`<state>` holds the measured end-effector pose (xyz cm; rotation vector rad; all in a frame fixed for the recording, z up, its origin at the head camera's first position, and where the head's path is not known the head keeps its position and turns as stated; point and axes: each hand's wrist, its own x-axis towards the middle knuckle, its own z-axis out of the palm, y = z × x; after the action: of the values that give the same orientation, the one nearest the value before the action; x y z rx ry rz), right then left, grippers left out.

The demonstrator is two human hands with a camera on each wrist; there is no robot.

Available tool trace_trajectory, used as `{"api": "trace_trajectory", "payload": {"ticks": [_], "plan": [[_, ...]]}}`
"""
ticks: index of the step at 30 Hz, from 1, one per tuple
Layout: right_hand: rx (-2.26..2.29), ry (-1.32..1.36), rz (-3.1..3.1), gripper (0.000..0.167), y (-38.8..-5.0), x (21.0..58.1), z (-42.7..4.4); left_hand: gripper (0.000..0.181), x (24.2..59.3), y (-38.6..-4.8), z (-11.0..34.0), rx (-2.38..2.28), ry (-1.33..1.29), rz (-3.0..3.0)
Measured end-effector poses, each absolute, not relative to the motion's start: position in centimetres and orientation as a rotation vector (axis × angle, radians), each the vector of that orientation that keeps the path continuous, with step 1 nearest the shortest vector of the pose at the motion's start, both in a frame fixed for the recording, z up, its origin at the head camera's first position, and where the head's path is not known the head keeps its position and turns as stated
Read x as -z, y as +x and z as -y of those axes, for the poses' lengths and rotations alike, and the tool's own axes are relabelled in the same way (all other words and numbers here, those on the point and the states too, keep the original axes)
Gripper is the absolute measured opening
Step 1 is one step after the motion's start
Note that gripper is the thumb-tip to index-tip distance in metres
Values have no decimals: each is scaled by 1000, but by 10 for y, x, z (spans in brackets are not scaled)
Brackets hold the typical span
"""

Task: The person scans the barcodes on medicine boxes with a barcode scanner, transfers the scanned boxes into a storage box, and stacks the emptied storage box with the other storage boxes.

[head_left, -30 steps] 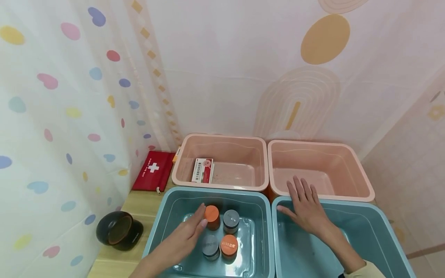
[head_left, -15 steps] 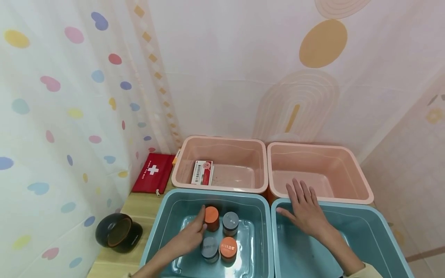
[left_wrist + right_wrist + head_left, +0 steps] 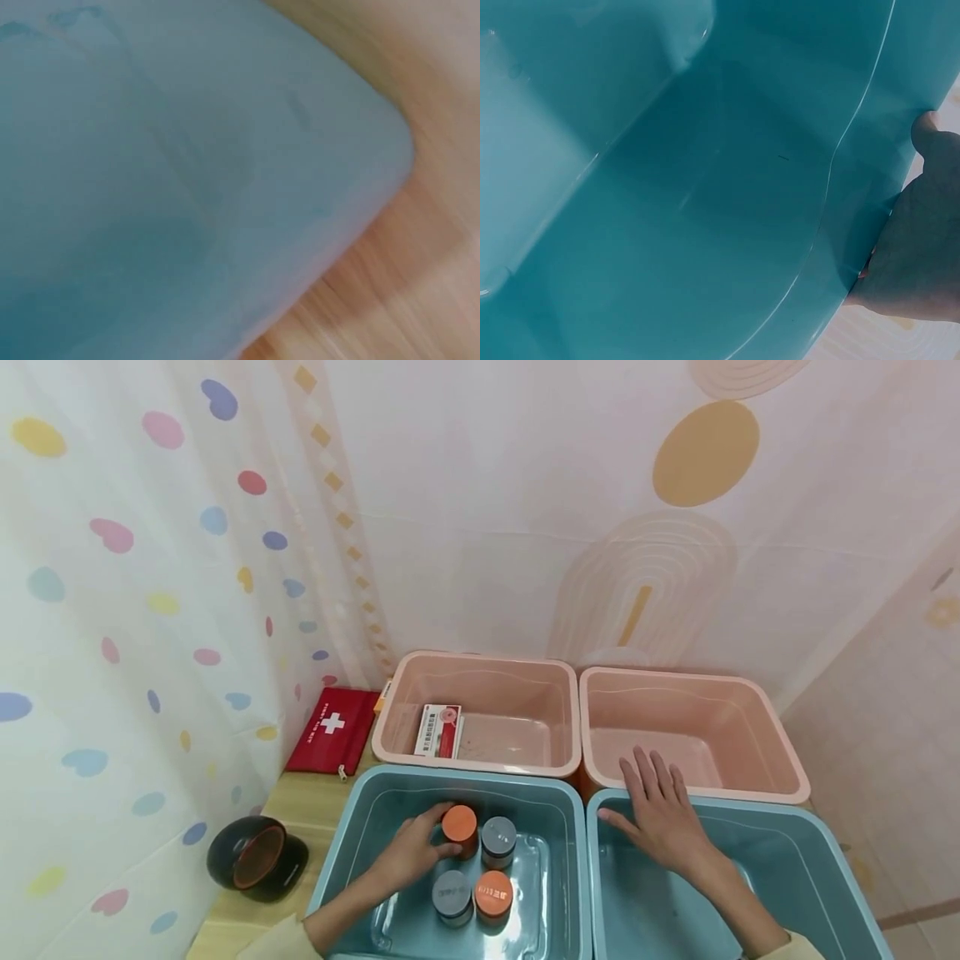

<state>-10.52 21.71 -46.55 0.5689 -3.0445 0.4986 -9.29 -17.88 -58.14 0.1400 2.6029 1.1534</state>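
Jar [image 3: 460, 827], far orange-lidded one — pinched just right of my nearer left hand [image 3: 409, 853]; right hand [image 3: 663, 828] spread, empty.

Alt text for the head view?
A left hand grips an orange-lidded jar beside three other jars in a blue bin; the right hand lies across the rim of a second blue bin. Two pink bins stand behind.

The thumb of the left hand [image 3: 409, 854] partly hides the orange-lidded jar [image 3: 461, 825] it grips. Just to the near side of that grip, lettering on 1 grey lid [image 3: 452, 892] is too small to read; the blue tub [image 3: 531, 872] around it runs off the bottom edge.
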Motion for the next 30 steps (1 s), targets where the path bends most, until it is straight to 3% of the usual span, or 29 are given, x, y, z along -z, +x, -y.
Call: {"api": "trace_trajectory", "payload": {"ticks": [11,14,21,30], "plan": [[-450,555,3071,84,-103,462,-216,68,601,-92,168,-1310,138,-2702],[-443,560,3073,84,-103,463,-216,64,580,-87,165,-1304,146,-2724],[-442,558,3083,83,-104,461,-214,56,490,-69,153,-1383,-5,-2616],[-433,547,3091,83,-104,459,-213,60,428,-53,167,-1602,-141,-2568]]}}
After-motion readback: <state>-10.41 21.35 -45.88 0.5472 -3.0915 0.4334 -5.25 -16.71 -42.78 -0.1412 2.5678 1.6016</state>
